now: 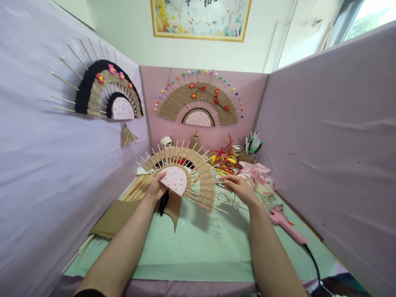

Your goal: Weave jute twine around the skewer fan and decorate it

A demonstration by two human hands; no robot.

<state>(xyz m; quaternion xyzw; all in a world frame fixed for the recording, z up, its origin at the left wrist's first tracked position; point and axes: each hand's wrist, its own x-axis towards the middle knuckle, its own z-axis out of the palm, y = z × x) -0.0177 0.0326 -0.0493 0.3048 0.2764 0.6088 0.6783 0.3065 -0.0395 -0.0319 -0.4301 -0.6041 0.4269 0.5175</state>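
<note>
A half-round fan woven of tan cord [206, 181] on thin sticks is held up above the table, tilted down to the right. Its centre is a white half-circle with pink dots [175, 179]. My left hand [157, 187] grips this centre at its lower left edge, thumb on the front and the other fingers behind. A black tassel [163, 202] hangs below it. At the fan's right side, my right hand [236, 186] is closed with the fingertips around the outer end of a thin stick. A loop of thin cord [229, 199] shows just under that hand.
Light sticks [139, 187] and brown card [116, 218] lie at left. At right are a pink glue gun [287, 227], dotted cloth [255, 173] and coloured pipe cleaners [227, 159]. Finished fans hang on the left panel [95, 90] and back panel [198, 97]. A tool pot [248, 157] stands behind.
</note>
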